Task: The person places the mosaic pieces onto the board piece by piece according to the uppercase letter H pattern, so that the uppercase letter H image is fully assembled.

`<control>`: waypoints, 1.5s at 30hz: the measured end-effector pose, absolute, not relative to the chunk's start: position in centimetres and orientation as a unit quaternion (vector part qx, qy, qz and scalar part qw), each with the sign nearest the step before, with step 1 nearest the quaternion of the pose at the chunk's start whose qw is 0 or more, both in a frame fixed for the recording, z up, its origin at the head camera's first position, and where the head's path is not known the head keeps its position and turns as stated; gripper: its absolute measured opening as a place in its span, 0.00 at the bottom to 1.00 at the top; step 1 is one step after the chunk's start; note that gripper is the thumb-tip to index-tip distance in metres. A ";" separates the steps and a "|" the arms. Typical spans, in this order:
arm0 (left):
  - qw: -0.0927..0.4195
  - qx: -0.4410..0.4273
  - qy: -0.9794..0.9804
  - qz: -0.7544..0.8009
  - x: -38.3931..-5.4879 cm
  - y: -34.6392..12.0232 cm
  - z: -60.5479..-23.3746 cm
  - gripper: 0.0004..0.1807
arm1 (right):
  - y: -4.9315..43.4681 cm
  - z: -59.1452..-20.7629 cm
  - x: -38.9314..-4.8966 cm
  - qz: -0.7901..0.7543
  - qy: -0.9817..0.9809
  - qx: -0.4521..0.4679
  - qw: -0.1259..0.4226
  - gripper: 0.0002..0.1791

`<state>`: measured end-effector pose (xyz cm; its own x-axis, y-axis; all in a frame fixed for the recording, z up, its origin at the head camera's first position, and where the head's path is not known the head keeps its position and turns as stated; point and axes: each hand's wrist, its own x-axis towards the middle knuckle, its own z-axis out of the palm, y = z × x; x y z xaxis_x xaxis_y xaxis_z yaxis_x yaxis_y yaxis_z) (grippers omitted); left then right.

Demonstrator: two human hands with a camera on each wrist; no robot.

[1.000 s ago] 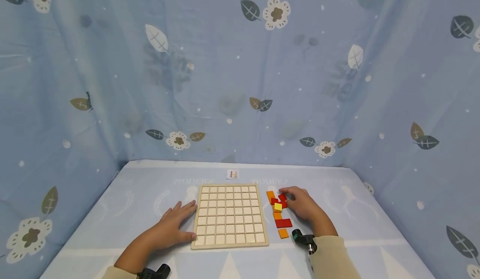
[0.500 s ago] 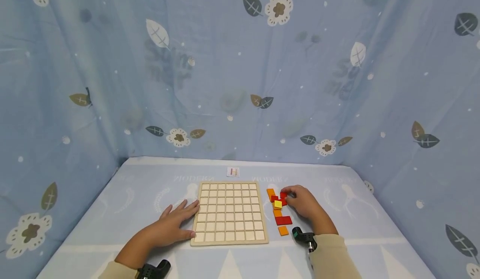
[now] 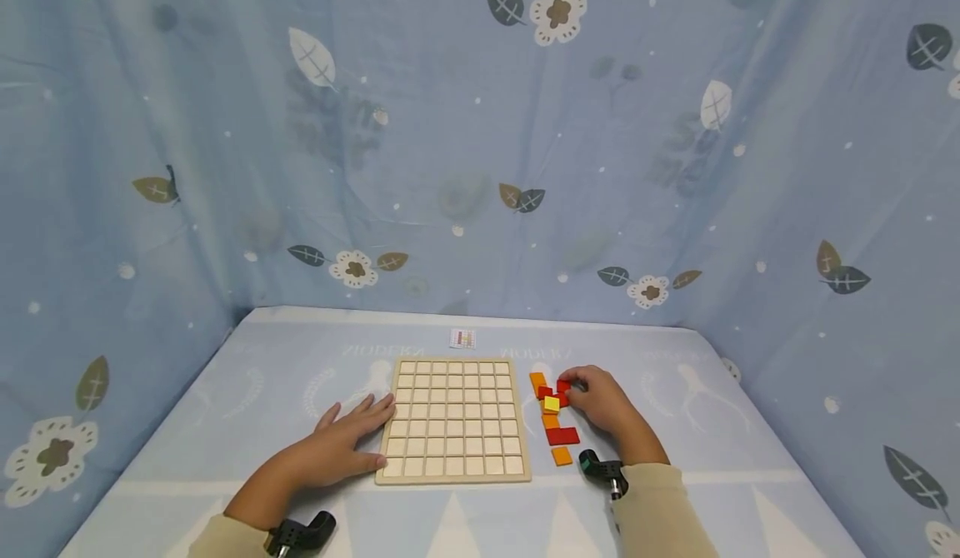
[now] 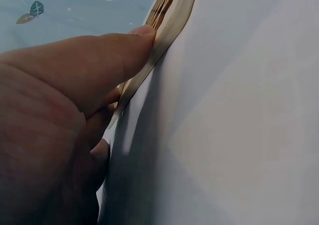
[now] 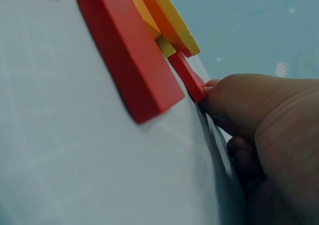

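Note:
A pale wooden grid board (image 3: 453,481) lies on the table. My left hand (image 3: 330,450) rests at its left edge, fingers spread, thumb near the front corner; in the left wrist view the thumb (image 4: 119,53) lies on the board's raised rim. Right of the board is a loose group of red, orange and yellow tiles. My right hand (image 3: 603,400) pinches at a red tile (image 3: 563,386) at the far side of this group. In the right wrist view the thumb (image 5: 239,98) touches the end of a red tile (image 5: 187,75); the other fingertips are mostly hidden.
A yellow tile (image 3: 551,404) sits on top of other tiles. Nearer lie a long red tile (image 3: 563,436) and an orange tile (image 3: 562,456). A small printed card (image 3: 462,339) lies behind the board. Patterned blue curtains (image 3: 435,125) enclose the table.
The head view has tipped slightly, so everything sits a little higher in it. The small red tile at my right fingertips has turned slightly. My left hand stays at the board's edge.

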<state>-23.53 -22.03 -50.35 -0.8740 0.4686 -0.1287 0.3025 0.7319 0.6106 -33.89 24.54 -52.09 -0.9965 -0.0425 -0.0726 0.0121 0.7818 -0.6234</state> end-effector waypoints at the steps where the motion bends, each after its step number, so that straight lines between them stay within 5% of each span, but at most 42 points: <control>1: 0.138 0.212 0.920 0.300 -23.5 -22.0 -50.4 0.49 | 24.5 -52.1 -33.9 -0.329 0.943 -0.005 0.042 0.17; 33: 0.130 0.203 0.924 0.297 -23.2 -21.7 -50.2 0.57 | 22.2 -50.2 -34.3 -0.395 0.919 -0.001 0.018 0.15; 45: 0.130 0.205 0.923 0.299 -23.2 -21.6 -50.3 0.56 | 19.0 -49.8 -34.7 -0.416 0.908 -0.002 0.052 0.15</control>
